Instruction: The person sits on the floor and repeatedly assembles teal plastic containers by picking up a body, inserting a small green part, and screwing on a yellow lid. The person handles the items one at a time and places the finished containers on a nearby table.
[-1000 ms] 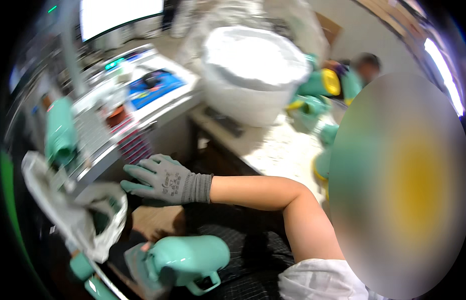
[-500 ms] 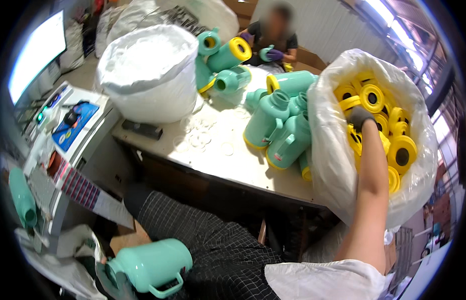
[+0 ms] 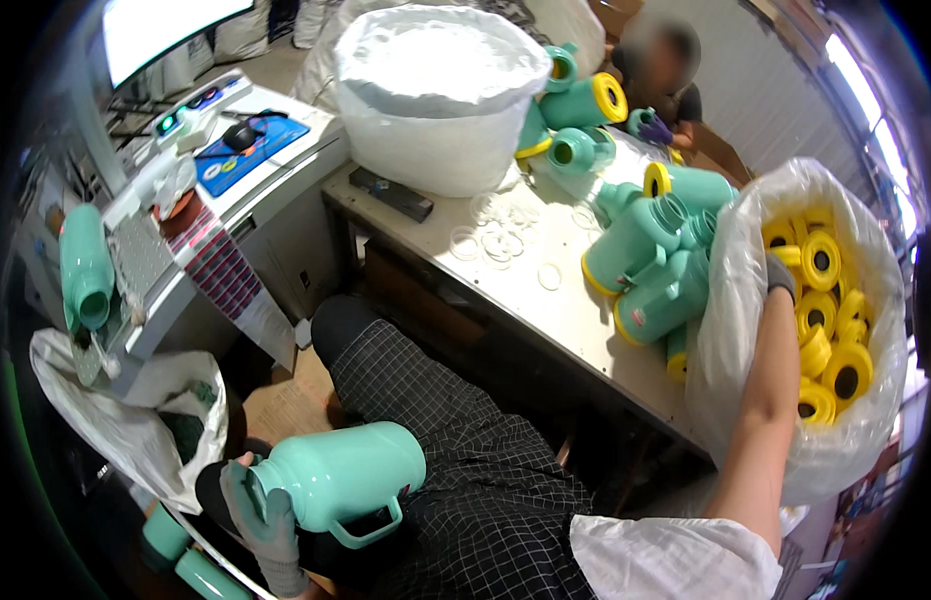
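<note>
The gloved left hand (image 3: 258,518) has its grip round the neck of a mint-green plastic jug body (image 3: 346,478), probably light and stiff. The right hand (image 3: 781,278) reaches among yellow plastic ring caps (image 3: 824,262); its grip cannot be told.

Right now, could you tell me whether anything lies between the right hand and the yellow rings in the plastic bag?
Nothing visible does. The right hand has already passed over the bag's rim and sits among the yellow rings, with its gloved fingers touching them. The left hand holds the mint-green jug on the lap, well apart from the bag.
</note>
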Tool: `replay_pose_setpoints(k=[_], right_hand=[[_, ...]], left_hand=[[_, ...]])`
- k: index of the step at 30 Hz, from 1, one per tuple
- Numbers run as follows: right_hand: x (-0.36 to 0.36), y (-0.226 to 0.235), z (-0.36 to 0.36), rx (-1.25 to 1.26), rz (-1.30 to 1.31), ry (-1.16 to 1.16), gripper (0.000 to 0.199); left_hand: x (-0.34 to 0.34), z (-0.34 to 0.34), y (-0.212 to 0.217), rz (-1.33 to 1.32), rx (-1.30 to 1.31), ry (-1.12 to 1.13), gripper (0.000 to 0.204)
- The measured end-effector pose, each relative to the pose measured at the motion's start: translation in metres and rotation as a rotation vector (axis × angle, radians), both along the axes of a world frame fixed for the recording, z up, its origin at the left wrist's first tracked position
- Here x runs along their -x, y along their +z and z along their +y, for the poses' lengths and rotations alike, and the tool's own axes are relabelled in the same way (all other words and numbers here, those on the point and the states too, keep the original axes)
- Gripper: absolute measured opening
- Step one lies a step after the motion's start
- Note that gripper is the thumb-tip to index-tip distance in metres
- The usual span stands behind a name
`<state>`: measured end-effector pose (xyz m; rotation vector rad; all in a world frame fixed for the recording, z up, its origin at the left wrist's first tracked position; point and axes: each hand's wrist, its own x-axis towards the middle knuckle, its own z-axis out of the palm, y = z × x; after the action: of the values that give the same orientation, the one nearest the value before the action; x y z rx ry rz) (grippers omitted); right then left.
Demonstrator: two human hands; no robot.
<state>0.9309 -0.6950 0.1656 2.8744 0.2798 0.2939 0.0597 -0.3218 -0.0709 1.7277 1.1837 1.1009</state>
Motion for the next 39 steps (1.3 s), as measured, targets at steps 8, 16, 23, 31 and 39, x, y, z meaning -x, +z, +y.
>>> replay_pose_setpoints(k=[8, 16, 23, 31, 39], right_hand=[[0.079, 0.004, 0.064, 0.092, -0.196, -0.026, 0.052], [0.255, 0.066, 0.206, -0.146, -0.856, 0.752, 0.051], [0.389, -0.242, 0.36, -1.458, 1.228, 0.614, 0.036], [0.523, -0.26, 0.35, -0.867, 0.359, 1.629, 0.041], [0.509, -0.283, 0.351, -1.069, 0.608, 1.26, 0.05]], left_hand=[[0.004, 0.003, 0.01, -0.008, 0.079, 0.017, 0.063], [0.011, 0.009, 0.009, 0.019, 0.023, -0.007, 0.057], [0.012, -0.012, 0.002, -0.223, -0.055, 0.326, 0.042], [0.032, -0.049, -0.036, 0.166, -0.075, 0.415, 0.066], [0.013, -0.038, -0.062, -0.358, 0.116, 0.472, 0.049]])
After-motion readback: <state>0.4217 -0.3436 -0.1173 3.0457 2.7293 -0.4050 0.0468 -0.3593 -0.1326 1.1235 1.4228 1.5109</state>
